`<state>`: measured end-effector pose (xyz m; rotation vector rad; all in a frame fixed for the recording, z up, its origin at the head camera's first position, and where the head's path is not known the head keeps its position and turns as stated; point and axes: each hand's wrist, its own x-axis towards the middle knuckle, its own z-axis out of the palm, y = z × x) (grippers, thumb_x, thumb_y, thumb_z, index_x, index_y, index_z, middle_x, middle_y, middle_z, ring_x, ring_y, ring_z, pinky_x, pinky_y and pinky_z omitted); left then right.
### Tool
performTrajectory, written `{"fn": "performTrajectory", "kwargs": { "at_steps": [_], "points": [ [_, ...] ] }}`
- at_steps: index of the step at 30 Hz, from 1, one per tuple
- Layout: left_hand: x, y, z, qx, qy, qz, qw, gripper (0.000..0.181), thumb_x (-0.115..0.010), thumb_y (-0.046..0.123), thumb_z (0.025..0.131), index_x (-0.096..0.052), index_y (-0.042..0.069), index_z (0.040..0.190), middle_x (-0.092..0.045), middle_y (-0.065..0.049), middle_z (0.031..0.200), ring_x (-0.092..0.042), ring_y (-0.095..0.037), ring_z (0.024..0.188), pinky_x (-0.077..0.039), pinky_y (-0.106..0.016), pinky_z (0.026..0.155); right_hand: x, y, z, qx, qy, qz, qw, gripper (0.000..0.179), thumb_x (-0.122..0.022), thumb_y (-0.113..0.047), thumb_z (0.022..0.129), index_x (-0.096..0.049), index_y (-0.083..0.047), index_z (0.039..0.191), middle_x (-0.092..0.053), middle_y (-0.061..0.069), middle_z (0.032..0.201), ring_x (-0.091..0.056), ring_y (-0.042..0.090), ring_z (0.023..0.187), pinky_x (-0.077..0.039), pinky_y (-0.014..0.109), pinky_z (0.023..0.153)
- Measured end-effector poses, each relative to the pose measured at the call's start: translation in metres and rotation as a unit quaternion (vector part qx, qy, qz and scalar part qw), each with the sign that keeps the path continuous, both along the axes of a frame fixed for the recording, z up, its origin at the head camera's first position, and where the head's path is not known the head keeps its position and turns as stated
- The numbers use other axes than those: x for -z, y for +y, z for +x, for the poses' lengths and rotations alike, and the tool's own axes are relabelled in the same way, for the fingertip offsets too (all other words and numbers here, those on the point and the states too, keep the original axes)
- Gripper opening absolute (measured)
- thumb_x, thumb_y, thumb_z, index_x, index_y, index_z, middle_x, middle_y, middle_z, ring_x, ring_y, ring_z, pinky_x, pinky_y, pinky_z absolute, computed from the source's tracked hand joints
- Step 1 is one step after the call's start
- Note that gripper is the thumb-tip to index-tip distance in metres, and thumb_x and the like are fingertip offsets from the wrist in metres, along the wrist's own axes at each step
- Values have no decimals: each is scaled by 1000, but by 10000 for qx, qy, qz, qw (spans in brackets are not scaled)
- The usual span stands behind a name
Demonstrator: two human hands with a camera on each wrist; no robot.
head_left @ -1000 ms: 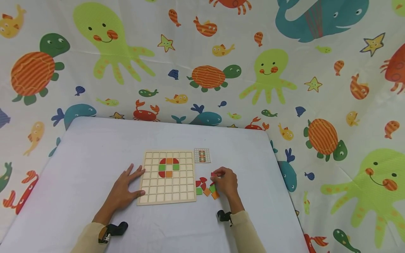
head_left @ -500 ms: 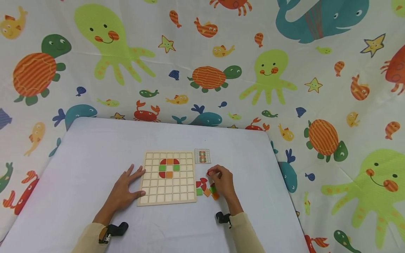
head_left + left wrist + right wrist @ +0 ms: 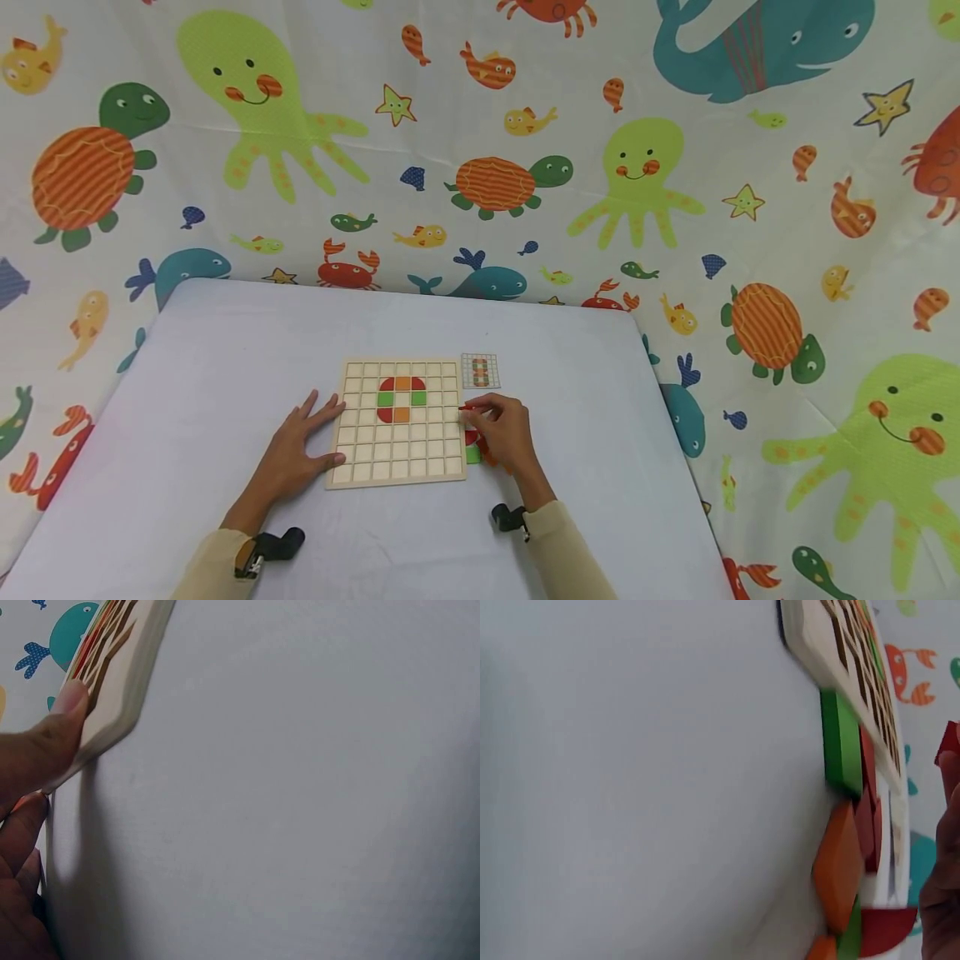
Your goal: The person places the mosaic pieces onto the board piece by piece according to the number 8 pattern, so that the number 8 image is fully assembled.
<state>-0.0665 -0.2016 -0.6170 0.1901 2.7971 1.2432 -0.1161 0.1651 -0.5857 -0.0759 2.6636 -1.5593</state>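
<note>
The left hand [image 3: 295, 444], fingers spread, touches the left edge of a gridded wooden board [image 3: 397, 451] on the white surface [image 3: 247, 342]; red, orange and green tiles [image 3: 418, 399] sit in its cells; loose pieces [image 3: 472, 455] lie just beside it; beyond them, a patterned card [image 3: 481, 372]; the right hand [image 3: 504, 427] pinches a red piece [image 3: 466, 407] near the board's right edge.

Before you is a table covered with plain white cloth [image 3: 585, 358]. On it lie a square, pale wooden grid board [image 3: 397, 452], a small printed grid card [image 3: 480, 372] just beyond its right edge at the far end, and, nearer, loose green, orange and red flat pieces [image 3: 842, 746].
</note>
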Motion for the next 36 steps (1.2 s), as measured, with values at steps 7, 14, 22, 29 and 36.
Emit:
{"fn": "performTrajectory", "kwargs": {
  "at_steps": [7, 14, 22, 29, 36],
  "points": [
    [-1, 0, 0, -28, -69, -51, 10000, 92, -92, 24, 79, -49, 15, 160, -27, -26, 173, -16, -61, 158, -15, -81, 124, -2, -27, -1, -182, 42, 79, 9998, 13, -81, -32, 95, -82, -21, 102, -73, -2, 88, -55, 8, 60, -48, 21, 49],
    [-1, 0, 0, -16, -32, -61, 10000, 92, -92, 22, 79, -49, 14, 160, -27, -27, 173, -17, -60, 159, -16, -81, 124, 0, -52, -5, -365, 203, 116, 9991, 20, -81, -21, 95, -75, -18, 114, -76, 1, 86, -53, 6, 65, -44, 19, 56],
    [-3, 1, -1, -13, -75, -67, 9999, 92, -92, 22, 79, -49, 14, 160, -27, -27, 173, -17, -61, 158, -16, -81, 124, 2, -75, -4, -151, -142, 607, 9979, 13, -83, -24, 93, -74, -24, 102, -72, -6, 79, -60, 4, 68, -47, 23, 57],
    [-2, 0, 0, 4, -18, -30, 10000, 91, -92, 24, 79, -49, 14, 159, -30, -25, 172, -17, -59, 159, -15, -80, 125, 2, -86, -5, 155, -151, 1102, 9937, 14, -87, -25, 90, -76, -20, 96, -68, -9, 73, -57, 3, 68, -44, 21, 60],
    [-1, 2, 0, -57, 129, -15, 9999, 90, -92, 23, 78, -51, 14, 158, -33, -26, 170, -20, -59, 158, -18, -81, 123, 6, -94, -4, 348, -183, 1231, 9916, 14, -88, -27, 89, -76, -21, 93, -66, -11, 76, -56, 4, 73, -45, 21, 63]
  ]
}}
